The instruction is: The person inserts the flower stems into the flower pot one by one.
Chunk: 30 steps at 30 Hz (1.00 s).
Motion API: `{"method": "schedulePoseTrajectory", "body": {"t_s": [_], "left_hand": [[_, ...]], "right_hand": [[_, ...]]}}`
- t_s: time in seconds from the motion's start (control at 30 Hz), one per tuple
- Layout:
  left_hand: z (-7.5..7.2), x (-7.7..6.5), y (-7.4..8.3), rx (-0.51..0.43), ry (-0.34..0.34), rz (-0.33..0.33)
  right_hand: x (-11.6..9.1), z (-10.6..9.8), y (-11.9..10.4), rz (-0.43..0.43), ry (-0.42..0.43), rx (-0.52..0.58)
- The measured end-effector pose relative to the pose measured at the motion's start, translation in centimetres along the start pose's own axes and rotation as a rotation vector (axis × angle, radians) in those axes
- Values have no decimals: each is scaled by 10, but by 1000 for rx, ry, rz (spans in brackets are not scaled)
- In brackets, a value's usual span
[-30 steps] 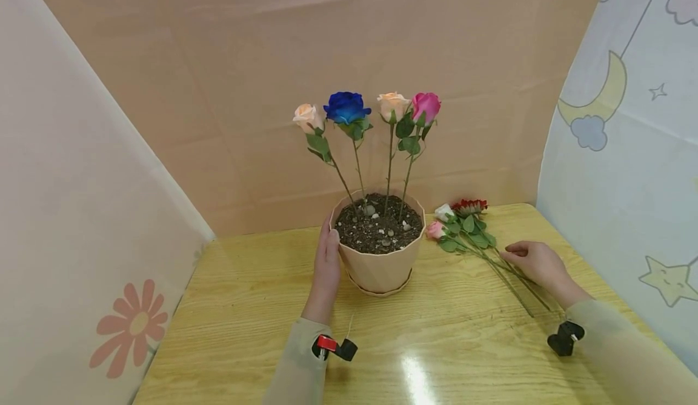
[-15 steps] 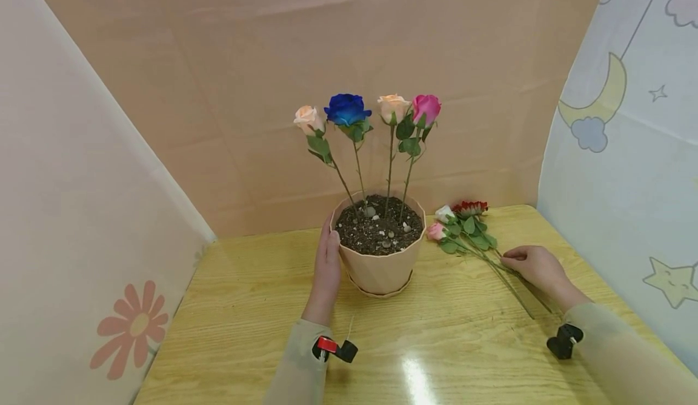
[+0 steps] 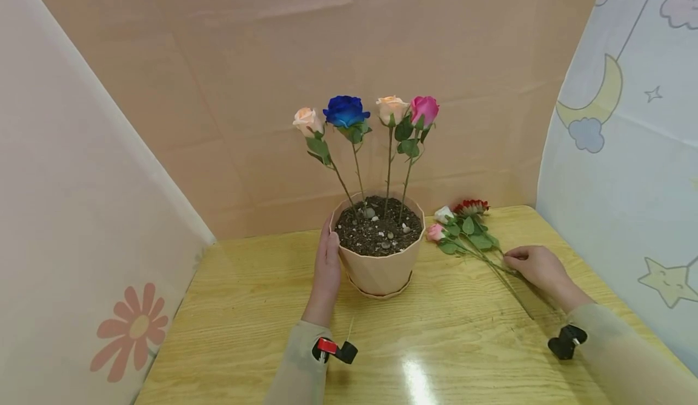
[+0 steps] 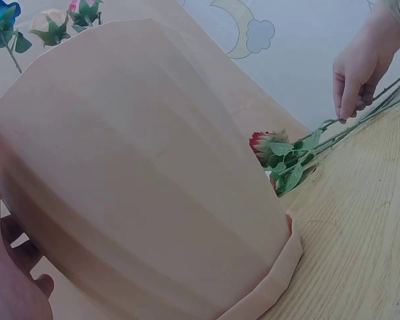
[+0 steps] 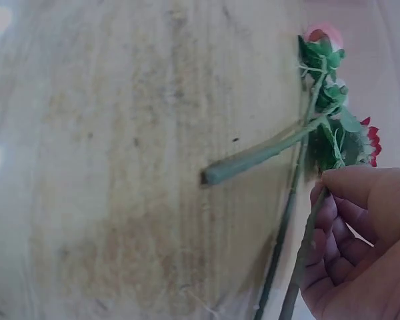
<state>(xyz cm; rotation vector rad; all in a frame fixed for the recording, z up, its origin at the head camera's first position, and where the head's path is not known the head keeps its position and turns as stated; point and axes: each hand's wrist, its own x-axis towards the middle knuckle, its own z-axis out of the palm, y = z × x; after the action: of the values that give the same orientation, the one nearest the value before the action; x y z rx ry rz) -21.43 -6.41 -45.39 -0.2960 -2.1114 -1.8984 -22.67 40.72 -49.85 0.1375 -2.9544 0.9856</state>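
Observation:
My left hand point(image 3: 327, 268) rests against the left side of a peach flowerpot point(image 3: 378, 271), its fingers extended along the wall below the rim. Dark soil point(image 3: 376, 238) with pebbles fills the pot. In it stand a blue rose point(image 3: 346, 111), two pale peach roses, one at the left point(image 3: 308, 122) and one towards the right point(image 3: 392, 109), and a bright pink rose point(image 3: 424, 111). To the right, my right hand point(image 3: 537, 268) pinches the stem of a red flower point(image 3: 472, 207) between thumb and fingertips. A light pink rose point(image 3: 435, 231) and a white rose point(image 3: 444, 214) lie beside it.
The pot stands in a matching saucer point(image 3: 382, 296) on a wooden table point(image 3: 256, 320). A peach cloth point(image 3: 245, 90) hangs right behind it. Printed white panels close off the left point(image 3: 82, 180) and right point(image 3: 616, 199) sides.
My right hand has closed its fingertips on the stem. The red flower has shifted slightly, its stem lifting a little. My left hand and the pot stay in place.

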Motion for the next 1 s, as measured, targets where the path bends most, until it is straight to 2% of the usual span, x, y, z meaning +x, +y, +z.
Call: {"method": "schedulePoseTrajectory", "body": {"t_s": [0.3, 0.6, 0.77, 1.0], "left_hand": [[0, -1, 2, -7, -2, 3], [0, -3, 2, -3, 11, -21], [0, -2, 3, -24, 8, -8], [1, -2, 3, -27, 6, -7]], "right_hand": [[-6, -10, -7, 17, 24, 13], [-15, -18, -22, 55, 53, 114], [-18, -22, -36, 17, 93, 164], [-21, -27, -67, -81, 207, 146]]}}
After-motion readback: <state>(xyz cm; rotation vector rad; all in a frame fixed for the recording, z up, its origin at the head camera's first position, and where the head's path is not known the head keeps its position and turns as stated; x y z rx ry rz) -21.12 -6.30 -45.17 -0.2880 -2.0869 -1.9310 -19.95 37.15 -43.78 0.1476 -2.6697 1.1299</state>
